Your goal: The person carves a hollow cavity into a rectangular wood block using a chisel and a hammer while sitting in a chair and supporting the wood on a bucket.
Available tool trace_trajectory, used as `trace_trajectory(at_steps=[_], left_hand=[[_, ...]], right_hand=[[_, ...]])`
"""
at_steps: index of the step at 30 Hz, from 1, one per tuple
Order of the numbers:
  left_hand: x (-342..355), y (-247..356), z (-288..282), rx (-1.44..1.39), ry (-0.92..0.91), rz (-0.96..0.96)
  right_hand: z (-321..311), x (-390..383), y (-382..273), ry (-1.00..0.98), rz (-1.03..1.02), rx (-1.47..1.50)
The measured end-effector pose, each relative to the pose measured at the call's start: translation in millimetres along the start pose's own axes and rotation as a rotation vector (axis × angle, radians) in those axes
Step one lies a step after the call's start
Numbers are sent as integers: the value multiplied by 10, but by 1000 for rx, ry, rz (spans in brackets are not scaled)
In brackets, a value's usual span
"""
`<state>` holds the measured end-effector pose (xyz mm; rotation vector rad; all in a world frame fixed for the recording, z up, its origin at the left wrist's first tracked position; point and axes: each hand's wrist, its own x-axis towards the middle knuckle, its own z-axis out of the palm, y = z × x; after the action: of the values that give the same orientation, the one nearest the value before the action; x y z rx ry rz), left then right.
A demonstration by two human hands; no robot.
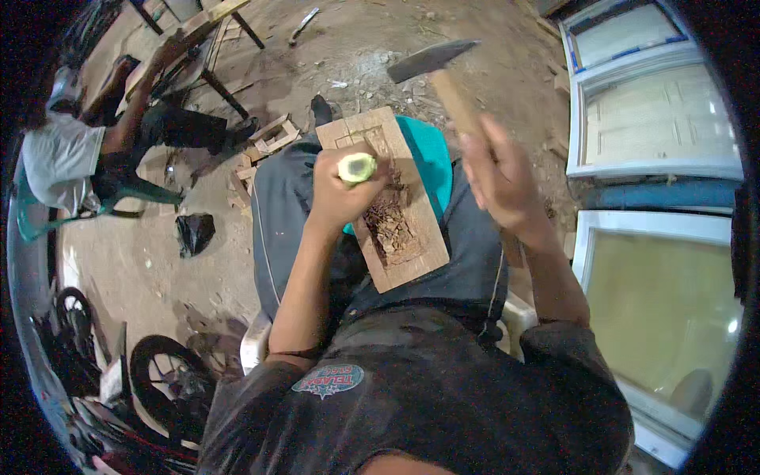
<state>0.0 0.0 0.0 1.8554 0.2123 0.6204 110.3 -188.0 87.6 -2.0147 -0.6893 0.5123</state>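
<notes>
Head view: hammer (455, 99) is gripped in right hand (499, 172), yellow-ended tool (356, 168) in left hand (336, 191), over carved board (416, 202).

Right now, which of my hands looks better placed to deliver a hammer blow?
Probably your right hand: it grips the hammer by its wooden handle. Your left hand is occupied, gripping a yellow-green-ended tool over the carved board.
</notes>
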Motion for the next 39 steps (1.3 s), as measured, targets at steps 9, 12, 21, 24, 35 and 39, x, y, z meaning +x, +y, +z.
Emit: trace_trajectory(at_steps=[9, 12, 21, 24, 35, 39], left_hand=[[116, 13, 154, -258, 51, 4], [113, 17, 139, -237, 74, -45], [169, 17, 162, -240, 23, -108], [147, 15, 100, -217, -13, -123], [136, -52, 107, -205, -73, 40], [157, -61, 70, -221, -130, 58]], right_hand=[[-37, -441, -214, -16, -230, -133], [-60, -412, -398, 84, -152, 117], [-97, -403, -402, 87, -213, -76], [-188, -460, -600, 220, -112, 235], [-378, -525, -523, 236, -197, 401], [-274, -552, -202, 101, -340, 345]])
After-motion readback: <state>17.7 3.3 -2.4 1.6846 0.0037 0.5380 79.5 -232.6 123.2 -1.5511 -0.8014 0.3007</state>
